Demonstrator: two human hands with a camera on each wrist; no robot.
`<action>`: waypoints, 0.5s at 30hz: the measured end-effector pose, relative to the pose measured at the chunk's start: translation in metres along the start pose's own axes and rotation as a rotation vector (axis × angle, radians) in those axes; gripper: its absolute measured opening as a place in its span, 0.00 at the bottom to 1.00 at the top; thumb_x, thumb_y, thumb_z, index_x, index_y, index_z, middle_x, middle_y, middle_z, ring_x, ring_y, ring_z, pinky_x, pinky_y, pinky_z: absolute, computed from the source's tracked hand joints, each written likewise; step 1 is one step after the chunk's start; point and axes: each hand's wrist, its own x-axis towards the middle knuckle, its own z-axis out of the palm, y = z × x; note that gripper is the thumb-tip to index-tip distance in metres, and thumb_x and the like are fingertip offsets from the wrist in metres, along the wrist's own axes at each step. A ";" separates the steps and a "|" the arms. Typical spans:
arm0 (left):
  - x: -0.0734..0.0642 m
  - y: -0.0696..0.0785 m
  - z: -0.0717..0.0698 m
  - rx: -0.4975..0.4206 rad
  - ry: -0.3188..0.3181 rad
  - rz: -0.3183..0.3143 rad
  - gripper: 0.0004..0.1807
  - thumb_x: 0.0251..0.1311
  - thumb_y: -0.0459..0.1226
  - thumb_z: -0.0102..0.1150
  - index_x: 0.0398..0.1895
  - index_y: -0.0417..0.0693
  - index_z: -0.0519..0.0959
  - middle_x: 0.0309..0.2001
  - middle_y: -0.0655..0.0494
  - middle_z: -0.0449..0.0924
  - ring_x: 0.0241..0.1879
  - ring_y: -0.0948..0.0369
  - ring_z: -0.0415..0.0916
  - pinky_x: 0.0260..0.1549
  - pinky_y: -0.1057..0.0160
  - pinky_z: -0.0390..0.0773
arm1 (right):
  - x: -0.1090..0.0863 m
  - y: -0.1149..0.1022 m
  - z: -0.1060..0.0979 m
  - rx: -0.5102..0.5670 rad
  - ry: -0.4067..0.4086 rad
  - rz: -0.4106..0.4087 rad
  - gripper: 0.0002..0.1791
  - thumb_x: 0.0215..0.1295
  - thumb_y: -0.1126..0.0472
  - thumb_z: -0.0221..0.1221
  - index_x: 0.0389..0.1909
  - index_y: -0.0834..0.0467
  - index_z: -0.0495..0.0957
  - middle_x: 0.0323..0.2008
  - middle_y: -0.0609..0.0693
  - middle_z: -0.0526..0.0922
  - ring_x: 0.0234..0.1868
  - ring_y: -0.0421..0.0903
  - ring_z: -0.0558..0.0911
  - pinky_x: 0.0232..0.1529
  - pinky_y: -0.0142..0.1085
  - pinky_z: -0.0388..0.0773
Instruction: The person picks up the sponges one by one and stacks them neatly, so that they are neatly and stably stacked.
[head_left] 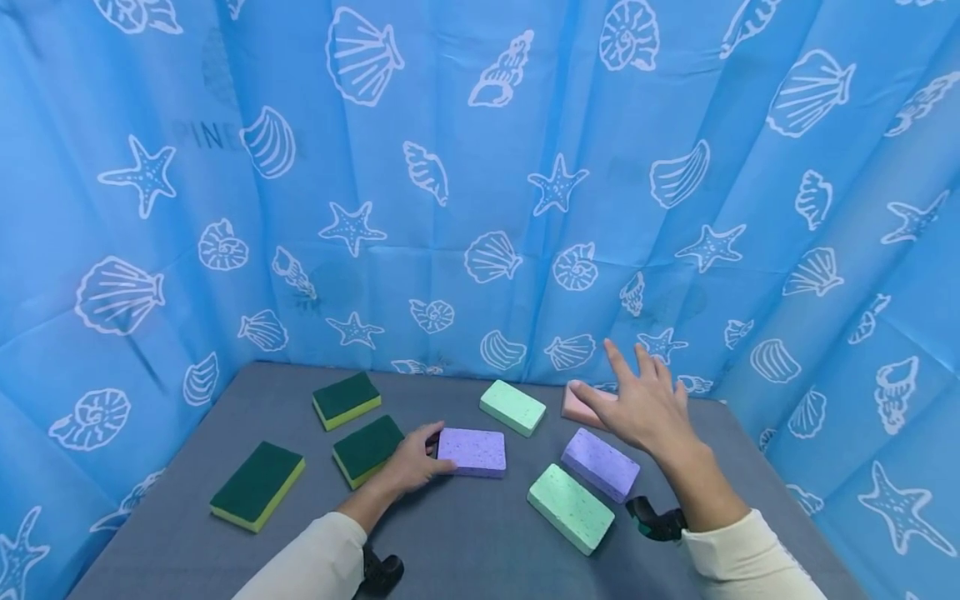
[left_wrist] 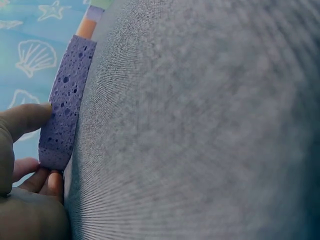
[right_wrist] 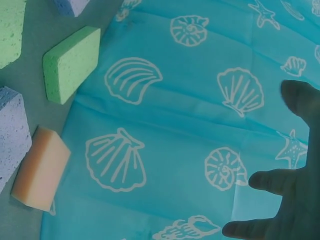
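Observation:
My left hand (head_left: 411, 462) is at the left end of a purple sponge (head_left: 472, 452) lying flat on the grey cloth. The thumb touches its near edge and the fingers curl round its end, as the left wrist view also shows on the pitted purple sponge (left_wrist: 67, 92). My right hand (head_left: 651, 408) is raised with spread fingers, in front of a pink sponge (head_left: 576, 408) that it partly hides in the head view. In the right wrist view that hand (right_wrist: 295, 185) holds nothing, and the pink sponge (right_wrist: 44, 170) stands apart from it.
Several green-and-yellow scouring sponges (head_left: 258, 483) lie at the left. A mint sponge (head_left: 513, 407) lies at the back, another (head_left: 572, 508) nearer, beside a second purple sponge (head_left: 600, 464). A blue shell-print curtain (head_left: 465, 200) surrounds the grey table (head_left: 465, 550) at back and sides.

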 end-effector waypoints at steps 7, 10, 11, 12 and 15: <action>0.002 -0.004 0.002 0.046 0.015 -0.023 0.38 0.56 0.33 0.68 0.69 0.35 0.63 0.67 0.35 0.60 0.64 0.42 0.61 0.58 0.46 0.66 | -0.005 -0.002 -0.010 -0.009 0.070 -0.059 0.51 0.60 0.29 0.53 0.75 0.56 0.53 0.68 0.72 0.53 0.65 0.74 0.53 0.55 0.73 0.48; 0.002 -0.003 0.002 0.051 0.019 -0.035 0.38 0.56 0.33 0.68 0.69 0.36 0.63 0.67 0.36 0.61 0.64 0.42 0.62 0.58 0.46 0.66 | -0.009 -0.004 -0.016 0.010 0.107 -0.090 0.49 0.60 0.32 0.56 0.74 0.56 0.55 0.68 0.72 0.55 0.65 0.74 0.54 0.54 0.73 0.50; 0.001 -0.003 0.002 0.055 0.018 -0.032 0.38 0.56 0.33 0.68 0.69 0.36 0.63 0.67 0.35 0.61 0.63 0.41 0.62 0.57 0.46 0.66 | -0.010 -0.005 -0.018 0.018 0.120 -0.099 0.49 0.60 0.33 0.57 0.74 0.57 0.55 0.67 0.72 0.55 0.64 0.75 0.55 0.54 0.73 0.50; 0.002 -0.003 0.002 0.054 0.018 -0.035 0.38 0.57 0.33 0.68 0.69 0.36 0.63 0.67 0.36 0.61 0.63 0.42 0.62 0.58 0.46 0.66 | -0.012 -0.006 -0.020 0.028 0.131 -0.107 0.48 0.60 0.34 0.57 0.74 0.57 0.56 0.67 0.71 0.56 0.64 0.74 0.55 0.53 0.74 0.51; 0.002 -0.001 0.001 0.063 0.020 -0.036 0.38 0.57 0.34 0.68 0.69 0.36 0.63 0.67 0.36 0.61 0.63 0.42 0.63 0.58 0.46 0.66 | -0.017 -0.009 -0.025 0.071 0.168 -0.127 0.47 0.60 0.37 0.60 0.74 0.57 0.57 0.67 0.71 0.57 0.64 0.74 0.56 0.52 0.75 0.51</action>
